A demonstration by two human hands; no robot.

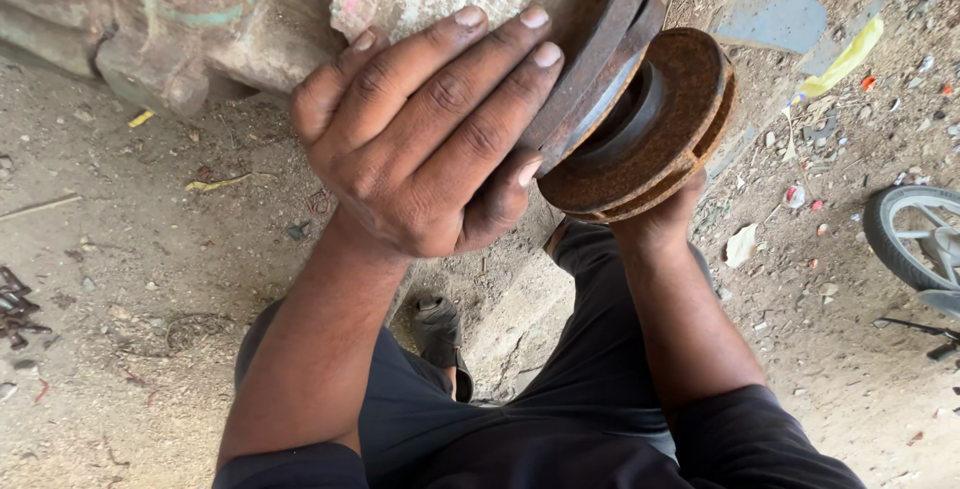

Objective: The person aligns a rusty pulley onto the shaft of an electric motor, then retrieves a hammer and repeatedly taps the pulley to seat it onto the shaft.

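Head view, centre of frame: your left hand (430, 139) lies flat, fingers spread and extended, pressed against the face of the large rusty grey metal disc (600, 39) at upper centre; it clasps nothing, it only braces.

Head view, right of centre: your right hand (665, 211) comes up from below and cups the lower rim of the smaller round rust-brown grooved pulley wheel (650, 129); most of its fingers are hidden behind the wheel, so its grip reads as wrapped on the rim, but how firmly cannot be told.

Position of the parts: the smaller wheel sits just right of the large disc, joined to it through a pale steel hub (630, 114) between them; both are tilted and held above your lap.

Surroundings: dusty earth ground (150, 279) fills the left and right of the frame; a black sandal (440, 334) shows at lower centre between your dark trouser legs; a grey spoked wheel (915, 234) is at the right edge; a yellow scrap (845, 59) lies at upper right.

Handling note: keep your left palm flat and clear of the gap between the rims, support the weight from below with the right, and mind the rough rusted edges.
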